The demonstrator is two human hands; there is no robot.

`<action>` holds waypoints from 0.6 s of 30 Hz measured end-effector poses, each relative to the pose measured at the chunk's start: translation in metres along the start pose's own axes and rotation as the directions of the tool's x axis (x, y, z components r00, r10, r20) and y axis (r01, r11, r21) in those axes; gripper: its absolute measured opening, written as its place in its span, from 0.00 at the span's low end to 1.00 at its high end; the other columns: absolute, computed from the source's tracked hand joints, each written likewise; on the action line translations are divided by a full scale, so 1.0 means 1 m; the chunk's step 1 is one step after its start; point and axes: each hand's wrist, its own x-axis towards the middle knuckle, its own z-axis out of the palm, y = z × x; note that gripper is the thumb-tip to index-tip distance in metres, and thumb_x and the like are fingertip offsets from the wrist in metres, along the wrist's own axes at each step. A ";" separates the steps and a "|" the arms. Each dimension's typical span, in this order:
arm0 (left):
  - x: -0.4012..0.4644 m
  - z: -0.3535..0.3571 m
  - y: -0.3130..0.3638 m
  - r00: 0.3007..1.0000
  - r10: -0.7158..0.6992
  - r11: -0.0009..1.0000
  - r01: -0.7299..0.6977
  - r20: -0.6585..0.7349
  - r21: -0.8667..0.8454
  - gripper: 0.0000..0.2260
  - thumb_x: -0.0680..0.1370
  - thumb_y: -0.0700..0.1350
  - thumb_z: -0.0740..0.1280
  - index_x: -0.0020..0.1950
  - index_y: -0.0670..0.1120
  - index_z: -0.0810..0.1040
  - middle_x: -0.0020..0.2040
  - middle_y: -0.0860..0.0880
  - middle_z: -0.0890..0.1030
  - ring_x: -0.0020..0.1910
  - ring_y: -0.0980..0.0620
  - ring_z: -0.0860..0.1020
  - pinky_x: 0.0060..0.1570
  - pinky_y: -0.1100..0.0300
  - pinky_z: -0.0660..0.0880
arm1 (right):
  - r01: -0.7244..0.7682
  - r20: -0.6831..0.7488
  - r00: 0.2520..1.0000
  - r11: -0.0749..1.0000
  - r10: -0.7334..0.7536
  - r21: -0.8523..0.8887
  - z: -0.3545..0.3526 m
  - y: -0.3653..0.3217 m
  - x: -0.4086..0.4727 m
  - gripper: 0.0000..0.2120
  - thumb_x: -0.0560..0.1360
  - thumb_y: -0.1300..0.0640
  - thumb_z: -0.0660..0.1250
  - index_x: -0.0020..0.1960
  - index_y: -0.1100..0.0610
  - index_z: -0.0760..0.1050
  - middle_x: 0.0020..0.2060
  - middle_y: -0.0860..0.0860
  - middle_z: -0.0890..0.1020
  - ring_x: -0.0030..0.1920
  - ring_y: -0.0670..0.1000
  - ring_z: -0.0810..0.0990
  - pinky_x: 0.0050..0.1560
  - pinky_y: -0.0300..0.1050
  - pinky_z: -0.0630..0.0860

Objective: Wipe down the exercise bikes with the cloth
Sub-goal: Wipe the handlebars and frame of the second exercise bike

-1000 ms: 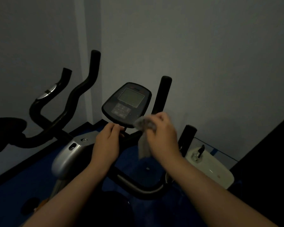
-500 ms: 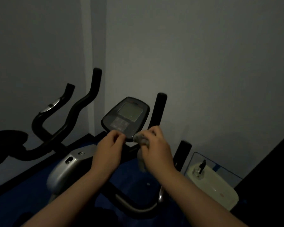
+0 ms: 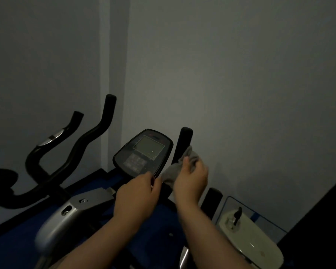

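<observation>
A black exercise bike stands right before me in a dim room, its console [image 3: 144, 152] with a grey screen tilted toward me. My right hand [image 3: 192, 179] grips a grey cloth [image 3: 175, 170] and holds it against the lower part of the bike's right upright handlebar [image 3: 183, 141], just right of the console. My left hand [image 3: 138, 193] pinches the console's lower edge with its fingers closed on it. A second bike's curved black handlebars [image 3: 70, 150] stand at the left.
A silver-grey bike housing [image 3: 60, 226] lies at lower left over a blue floor [image 3: 12, 247]. A pale machine cover with a small black lever [image 3: 248, 241] sits at lower right. Grey walls meet in a corner just behind the bikes. A dark surface fills the far right edge.
My right hand has moved up and to the right with the cloth, from below the console onto the right handlebar. My left hand stays at the console's lower edge. The view has tilted upward.
</observation>
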 end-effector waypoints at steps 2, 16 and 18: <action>0.000 0.000 0.000 1.000 -0.001 1.000 0.001 -0.010 0.012 0.17 0.80 0.58 0.53 0.37 0.51 0.69 0.33 0.54 0.73 0.32 0.57 0.73 0.32 0.58 0.69 | 0.022 -0.017 1.000 0.995 -0.020 0.093 0.000 -0.019 0.027 0.13 0.80 0.53 0.59 0.59 0.59 0.76 0.55 0.53 0.77 0.53 0.49 0.77 0.54 0.41 0.73; 0.002 -0.004 -0.003 0.995 -0.103 0.982 0.102 0.001 -0.160 0.17 0.80 0.56 0.55 0.38 0.49 0.73 0.33 0.54 0.77 0.33 0.59 0.74 0.30 0.60 0.64 | 0.374 0.164 0.920 0.921 -0.355 -0.106 -0.027 -0.036 0.029 0.10 0.77 0.55 0.65 0.56 0.58 0.77 0.55 0.50 0.71 0.43 0.37 0.72 0.45 0.21 0.68; 0.002 -0.004 -0.004 0.995 -0.103 0.983 0.102 -0.002 -0.153 0.17 0.80 0.56 0.54 0.38 0.49 0.73 0.33 0.54 0.77 0.33 0.60 0.74 0.30 0.61 0.64 | 0.581 0.221 0.810 0.795 -0.543 -0.175 -0.023 -0.046 0.035 0.10 0.75 0.62 0.68 0.57 0.57 0.78 0.55 0.51 0.71 0.44 0.39 0.73 0.46 0.23 0.71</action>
